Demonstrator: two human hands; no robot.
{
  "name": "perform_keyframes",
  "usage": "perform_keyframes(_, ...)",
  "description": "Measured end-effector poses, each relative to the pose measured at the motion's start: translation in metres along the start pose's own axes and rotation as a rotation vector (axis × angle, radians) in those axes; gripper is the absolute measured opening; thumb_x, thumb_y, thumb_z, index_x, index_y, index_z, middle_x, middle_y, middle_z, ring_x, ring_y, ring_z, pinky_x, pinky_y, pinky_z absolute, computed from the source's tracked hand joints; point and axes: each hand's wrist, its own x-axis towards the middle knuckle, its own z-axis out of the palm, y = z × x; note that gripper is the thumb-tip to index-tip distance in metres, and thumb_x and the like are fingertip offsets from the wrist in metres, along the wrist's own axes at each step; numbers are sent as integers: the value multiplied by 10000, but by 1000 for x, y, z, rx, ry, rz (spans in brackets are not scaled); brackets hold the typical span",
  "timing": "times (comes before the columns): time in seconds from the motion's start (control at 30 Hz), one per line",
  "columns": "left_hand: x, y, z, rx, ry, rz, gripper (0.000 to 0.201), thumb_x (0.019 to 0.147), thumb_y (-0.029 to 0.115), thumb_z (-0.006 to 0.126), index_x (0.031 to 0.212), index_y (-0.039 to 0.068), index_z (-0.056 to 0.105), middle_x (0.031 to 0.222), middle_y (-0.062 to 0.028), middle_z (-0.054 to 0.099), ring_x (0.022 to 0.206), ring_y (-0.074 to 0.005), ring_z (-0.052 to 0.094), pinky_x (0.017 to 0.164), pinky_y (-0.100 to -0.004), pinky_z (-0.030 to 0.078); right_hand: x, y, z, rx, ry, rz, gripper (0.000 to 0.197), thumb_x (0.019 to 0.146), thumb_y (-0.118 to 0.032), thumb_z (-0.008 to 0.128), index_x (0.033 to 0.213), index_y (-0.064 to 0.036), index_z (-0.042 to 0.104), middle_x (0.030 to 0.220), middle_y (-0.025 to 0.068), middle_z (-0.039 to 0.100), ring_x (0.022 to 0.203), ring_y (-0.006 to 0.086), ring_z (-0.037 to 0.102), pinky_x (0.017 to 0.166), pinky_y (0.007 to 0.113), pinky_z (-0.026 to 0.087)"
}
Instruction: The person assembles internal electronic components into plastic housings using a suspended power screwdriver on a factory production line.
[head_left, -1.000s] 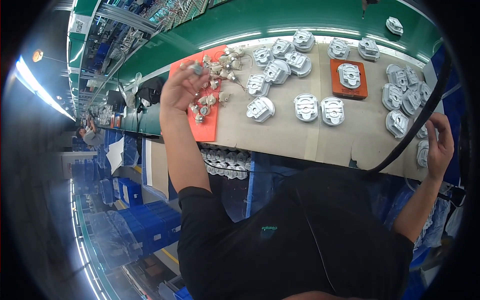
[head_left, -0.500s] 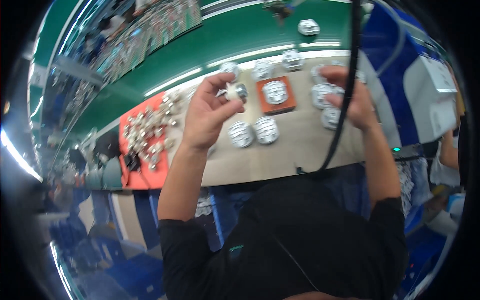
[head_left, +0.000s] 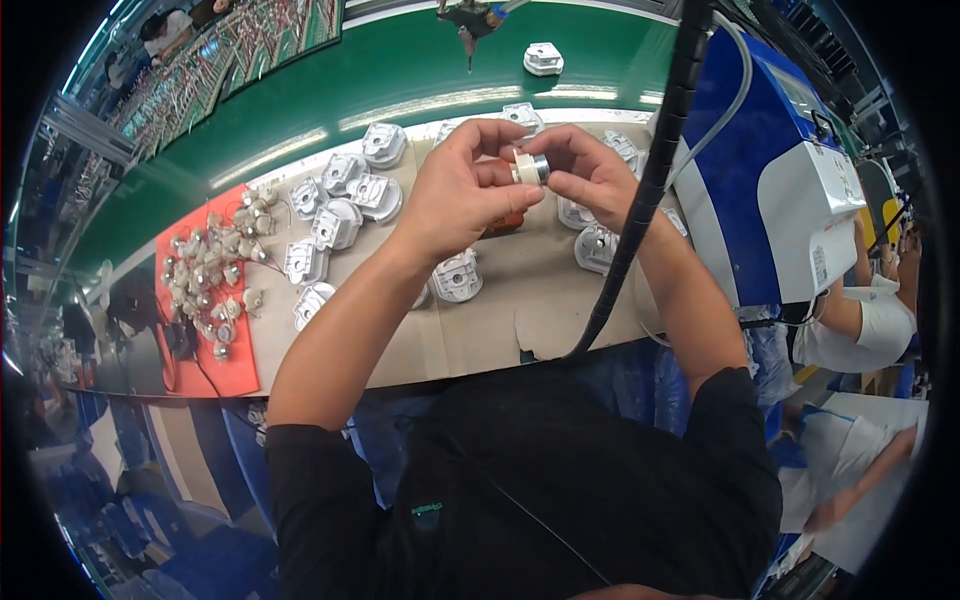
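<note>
A small cream part with a silver metal cylinder [head_left: 531, 168] is up between my hands over the middle of the table. My left hand [head_left: 462, 190] is closed, pinching its cream end between thumb and fingers. From the other side, my right hand [head_left: 600, 182] curls its thumb and forefinger around the silver end. Below them, an orange block [head_left: 503, 222] shows only in part; my hands hide whatever sits on it. A white plastic housing [head_left: 458, 277] lies near my left wrist. More white housings [head_left: 335, 224] are grouped left of my left forearm.
A heap of cream-and-silver parts [head_left: 205, 270] covers a red mat [head_left: 243, 352] at the left. A black ribbed hose [head_left: 640, 200] hangs across the right side, before a blue-and-white machine [head_left: 735, 160]. Another housing [head_left: 543, 60] rests on the green belt [head_left: 400, 75]. People work nearby.
My right hand has come left from above the right-hand housings to the part held in my left hand. The view has shifted, bringing more left-side housings into sight.
</note>
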Motion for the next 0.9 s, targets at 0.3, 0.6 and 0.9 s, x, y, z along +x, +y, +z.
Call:
perform_keyframes(0.3, -1, -11, -29, 876, 169, 179, 646, 758, 101, 843, 1320, 16, 535, 1202, -149, 595, 984, -223, 691, 840, -334, 567, 26, -1, 9, -495, 185, 83, 234, 951, -120, 681, 1165, -24, 662, 1017, 59, 694, 836, 115, 645, 730, 277, 545)
perform_keyframes(0.6, 5, -23, -68, 1031, -78, -178, 529, 753, 69, 807, 1249, -5, 638, 1137, -165, 657, 991, -289, 682, 886, -368, 533, 47, 5, 25, -1131, -114, 51, 296, 869, -126, 733, 1151, -53, 687, 971, 109, 656, 828, 240, 644, 749, 349, 522)
perform_keyframes(0.9, 7, -38, -72, 1091, -60, -86, 381, 762, 178, 808, 1110, 48, 724, 1024, -185, 717, 978, -351, 689, 835, -449, 541, 63, -1, 35, -1334, -253, 92, 257, 847, -127, 743, 1074, -21, 682, 925, 128, 643, 814, 299, 659, 735, 395, 517)
